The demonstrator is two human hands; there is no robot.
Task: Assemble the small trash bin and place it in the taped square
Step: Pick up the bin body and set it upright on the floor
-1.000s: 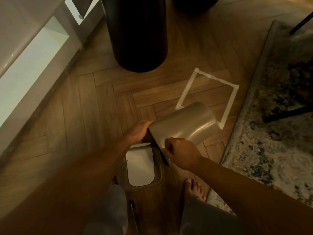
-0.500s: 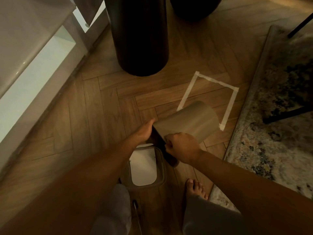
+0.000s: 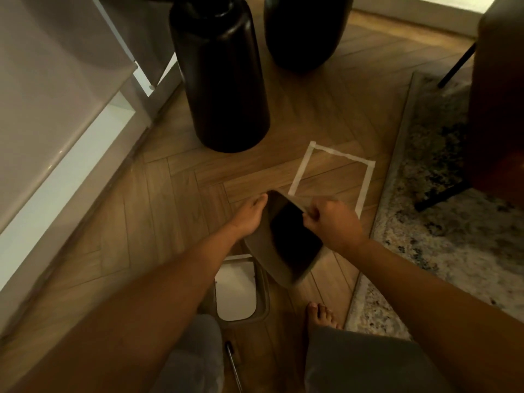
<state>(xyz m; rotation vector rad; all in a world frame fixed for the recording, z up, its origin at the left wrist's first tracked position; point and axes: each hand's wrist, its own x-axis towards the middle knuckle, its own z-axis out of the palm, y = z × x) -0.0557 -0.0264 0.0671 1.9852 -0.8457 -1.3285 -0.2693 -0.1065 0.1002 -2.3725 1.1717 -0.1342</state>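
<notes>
Both hands hold the bin body (image 3: 286,239) mid-air: right hand (image 3: 330,222) fingers pinch its rim, left hand (image 3: 249,215) fingers lie flat against the side. It's tilted, so it could slip onto the lid (image 3: 236,290) just below the fingers. The taped square (image 3: 331,177) beyond is partly hidden, and the bin's inside is too dark to read.

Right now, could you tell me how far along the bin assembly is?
Nothing looks assembled yet. In hand: both the left hand and right hand hold the bin body, open mouth facing up. Left: the lid lies separate on the floor, and the taped square has no bin standing in it.
</notes>
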